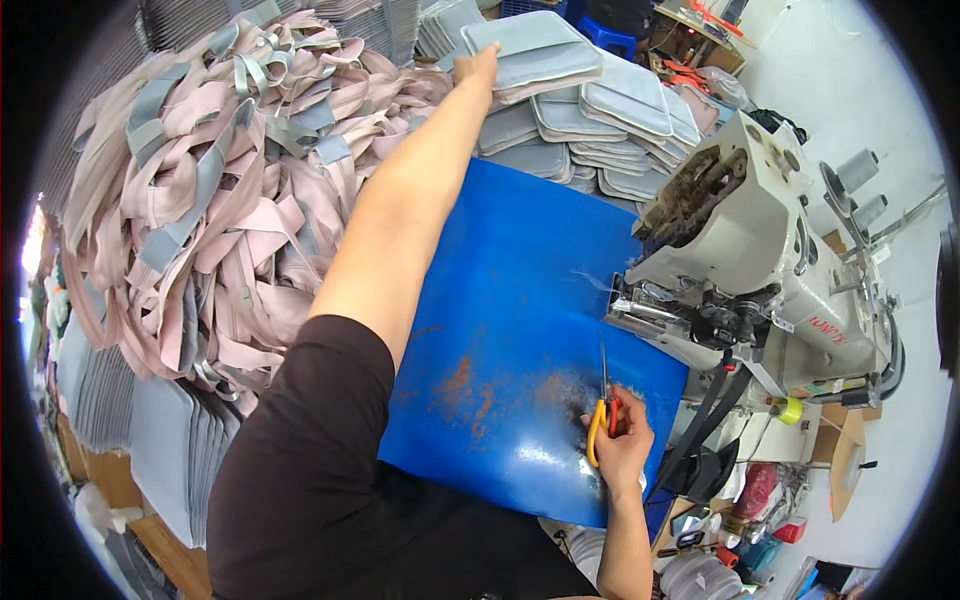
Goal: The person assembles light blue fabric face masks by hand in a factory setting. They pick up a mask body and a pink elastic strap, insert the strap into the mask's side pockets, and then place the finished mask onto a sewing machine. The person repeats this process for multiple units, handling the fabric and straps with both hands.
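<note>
The left hand (477, 68) is stretching out to the piled pads beyond the shiny blue plastic-looking work surface (520, 270), and is pinching the near-left edge of a flat grey rectangular fabric pad with rounded corners (540, 52); its fingers are closing on that rim, the undersides hidden, and whether the pad is lifting clear I cannot tell. The pile of grey pads (625, 100) is sitting there probably to keep them within arm's reach while leaving room before the cream metal sewing machine (730, 230). The right hand (626, 445) is curling its fingers around yellow-and-red-handled metal scissors (600, 425), low over the blue surface, blades pointing away from the body, presumably for safe keeping.
</note>
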`<action>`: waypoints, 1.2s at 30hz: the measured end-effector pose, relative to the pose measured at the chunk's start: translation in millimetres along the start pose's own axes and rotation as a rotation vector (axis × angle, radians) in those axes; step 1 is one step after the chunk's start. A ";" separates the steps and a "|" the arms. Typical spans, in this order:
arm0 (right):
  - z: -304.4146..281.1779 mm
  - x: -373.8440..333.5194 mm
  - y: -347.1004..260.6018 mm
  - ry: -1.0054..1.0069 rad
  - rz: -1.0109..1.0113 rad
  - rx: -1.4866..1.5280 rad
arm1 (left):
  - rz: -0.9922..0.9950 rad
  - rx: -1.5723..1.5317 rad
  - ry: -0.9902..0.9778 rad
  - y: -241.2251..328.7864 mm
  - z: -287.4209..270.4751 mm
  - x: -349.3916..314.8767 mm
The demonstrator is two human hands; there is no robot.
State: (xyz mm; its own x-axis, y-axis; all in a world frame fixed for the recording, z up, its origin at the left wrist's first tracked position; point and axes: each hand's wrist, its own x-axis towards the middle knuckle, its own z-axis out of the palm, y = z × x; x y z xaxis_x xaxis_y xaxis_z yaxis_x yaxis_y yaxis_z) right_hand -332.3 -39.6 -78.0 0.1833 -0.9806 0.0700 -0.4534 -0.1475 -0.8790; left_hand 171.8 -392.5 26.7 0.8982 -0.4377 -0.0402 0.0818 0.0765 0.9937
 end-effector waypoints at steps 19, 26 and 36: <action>-2.1 4.7 -13.3 -0.040 -0.399 -0.367 | 0.998 1.521 -0.034 486.5 -414.7 -191.5; -3.6 2.0 -6.2 -0.009 -0.418 -0.365 | 0.996 1.585 -0.037 374.0 -486.1 -143.4; -4.4 -0.6 -12.3 0.029 -0.412 -0.412 | 0.814 1.275 -0.203 377.5 -451.9 -64.0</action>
State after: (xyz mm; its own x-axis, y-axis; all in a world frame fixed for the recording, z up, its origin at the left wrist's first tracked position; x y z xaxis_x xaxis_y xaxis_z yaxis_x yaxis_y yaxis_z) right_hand -330.7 -37.8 -65.2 0.3957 -0.8336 0.3853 -0.6526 -0.5505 -0.5207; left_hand 340.3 69.3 357.2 0.4324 -0.7791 0.4539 -0.9001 -0.4026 0.1665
